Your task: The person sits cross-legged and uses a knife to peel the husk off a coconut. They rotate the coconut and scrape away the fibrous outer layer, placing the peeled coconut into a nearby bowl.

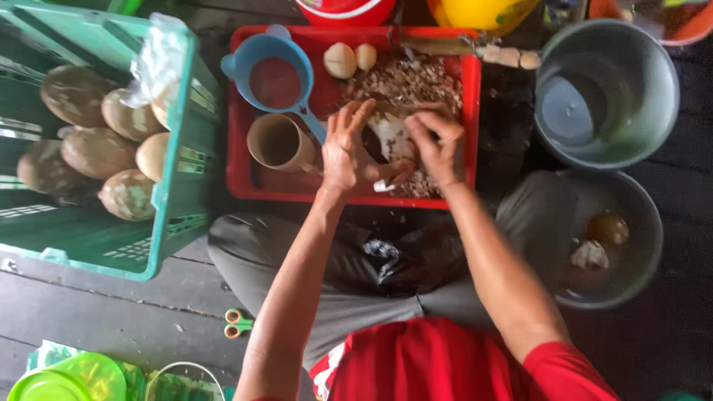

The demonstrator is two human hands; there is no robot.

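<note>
We sit cross-legged over a red tray [241, 111], and both our hands meet above its middle on a coconut [386, 137], brown-shelled with white flesh showing. Our left hand [345, 148] cups it from the side, fingers spread and curled round the shell; our right hand [438, 145] is closed over its right edge, fingers pinched as if on a shell piece or a small tool, though we cannot tell which. The nut looks hard and fairly heavy, its shell stiff and brittle where cracked, the flesh likely wet and slick, so we judge the rough shell the safest place to hold, not the white. Chips [408, 78] lie heaped beyond it. A blue scoop [271, 74] and a tan cup [278, 142] stand just left of our left hand, leaving little room that way. Two peeled nuts [349, 59] sit at the far rim. The green crate [178, 148] of whole nuts touches the tray's left wall; the grey tub [605, 93] and a basin [616, 238] stand to the right, with some open floor between.
</note>
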